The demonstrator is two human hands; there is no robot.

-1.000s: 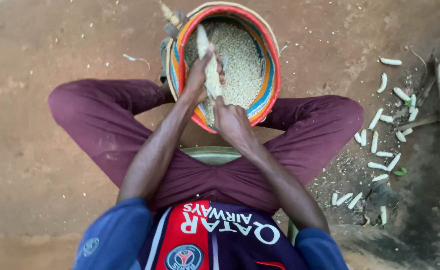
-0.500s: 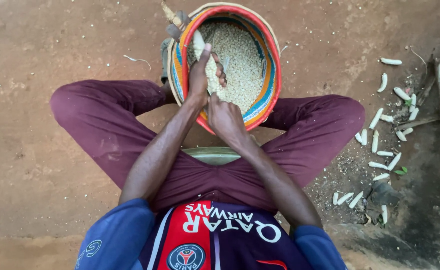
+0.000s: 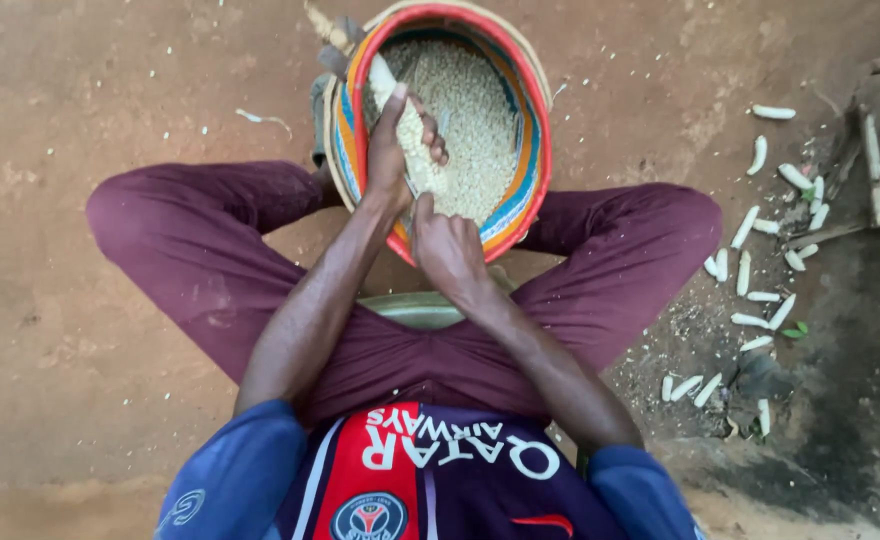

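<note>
I sit on bare earth with a round woven basket (image 3: 537,150) between my knees; its rim is striped red, orange and blue, and it is filled with pale loose maize kernels (image 3: 475,120). My left hand (image 3: 392,150) wraps around the upper part of a pale maize cob (image 3: 400,112), which slants over the basket's left side. My right hand (image 3: 447,245) grips the cob's lower end just above the basket's near rim. Both hands touch the cob.
Several stripped white cobs (image 3: 750,270) lie scattered on the ground to my right, beside a dark damp patch and a stick (image 3: 872,165). A greenish metal bowl rim (image 3: 415,305) shows under my lap. Loose kernels dot the reddish soil.
The cob and both hands have shifted slightly left and toward the basket's near rim; my left hand has slid along the cob. The basket has not moved.
</note>
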